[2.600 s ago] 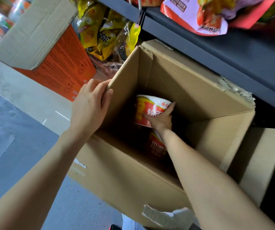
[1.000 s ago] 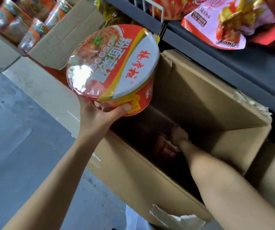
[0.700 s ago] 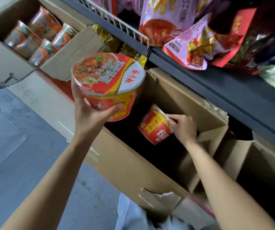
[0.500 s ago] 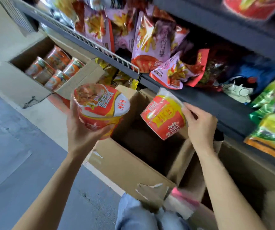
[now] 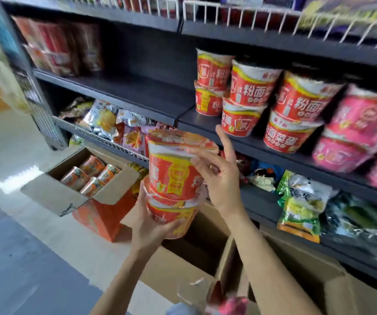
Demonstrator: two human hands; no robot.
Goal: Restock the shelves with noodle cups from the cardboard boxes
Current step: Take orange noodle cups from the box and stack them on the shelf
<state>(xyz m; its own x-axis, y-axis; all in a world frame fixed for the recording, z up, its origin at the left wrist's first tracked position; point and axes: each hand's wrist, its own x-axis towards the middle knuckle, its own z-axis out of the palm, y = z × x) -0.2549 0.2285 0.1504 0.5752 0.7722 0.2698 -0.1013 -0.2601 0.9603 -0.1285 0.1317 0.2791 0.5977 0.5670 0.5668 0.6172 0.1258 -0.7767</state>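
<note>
Left hand (image 5: 147, 226) cupping the lower noodle cup (image 5: 171, 214) from beneath, fingers curled round its base, thumb up its left side. Carrying a second noodle cup (image 5: 173, 169) stacked upright on the lower one, both in front of the shelving. Right hand (image 5: 219, 178) resting against the right side of the upper cup, thumb lying along its rim near the lid, fingers spread and fairly straight, index finger pointing up toward the shelf (image 5: 205, 119) edge; not clearly gripping.

Standing on that dark shelf, to the right: stacked red noodle cups (image 5: 253, 94) in pairs, then pink cups (image 5: 362, 123) further right, blurred. Left part of the same shelf bare, with red packets (image 5: 53, 48) standing at the far left of the shelf. Sitting under it, behind a white wire rail: snack bags (image 5: 114, 123), and further right green bags (image 5: 301, 208) on a lower shelf.

Lying on the floor below the hands: an open cardboard box (image 5: 183, 269), its inside dark, contents not visible. Sitting to its left, on an orange box (image 5: 101, 217): another open carton (image 5: 55, 196) holding small orange-wrapped cups (image 5: 89, 173) lying on their sides. Showing at the bottom edge: a bit of pale clothing and something pink, too blurred to tell.
</note>
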